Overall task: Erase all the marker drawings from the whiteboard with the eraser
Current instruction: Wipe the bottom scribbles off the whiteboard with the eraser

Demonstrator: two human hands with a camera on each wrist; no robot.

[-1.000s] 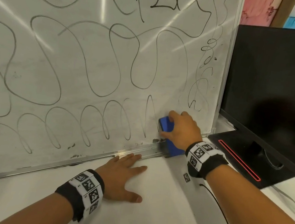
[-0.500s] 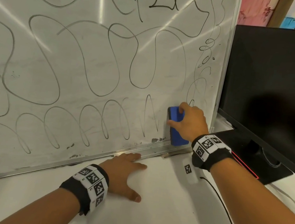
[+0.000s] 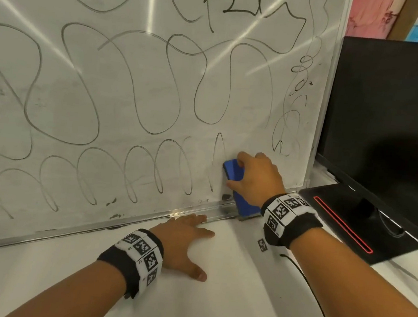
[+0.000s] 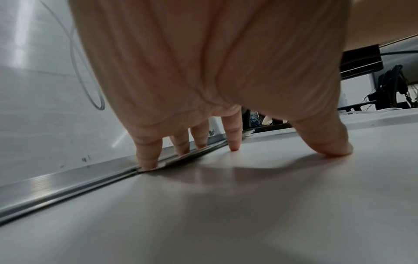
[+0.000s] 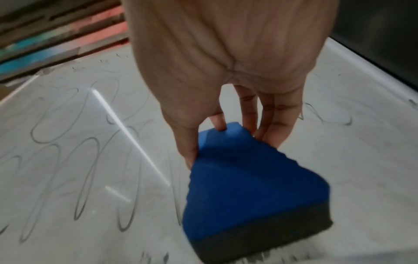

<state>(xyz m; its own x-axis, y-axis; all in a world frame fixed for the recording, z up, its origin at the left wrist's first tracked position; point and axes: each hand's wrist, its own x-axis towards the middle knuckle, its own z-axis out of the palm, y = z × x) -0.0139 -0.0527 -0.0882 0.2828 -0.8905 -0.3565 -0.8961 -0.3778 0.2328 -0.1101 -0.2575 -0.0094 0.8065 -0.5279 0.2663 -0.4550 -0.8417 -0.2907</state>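
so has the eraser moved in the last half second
Yes. The eraser slid down and slightly left, its lower end back at the whiteboard's bottom rail.

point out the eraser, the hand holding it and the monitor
eraser (image 5: pixel 244 178), right wrist view, blue top face
right hand (image 3: pixel 257 180), head view, back of the hand
monitor (image 3: pixel 390 113), head view, dark screen

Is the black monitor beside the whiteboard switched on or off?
It looks off: the black monitor has a fully dark screen with no image. Only a thin red light strip glows on its base.
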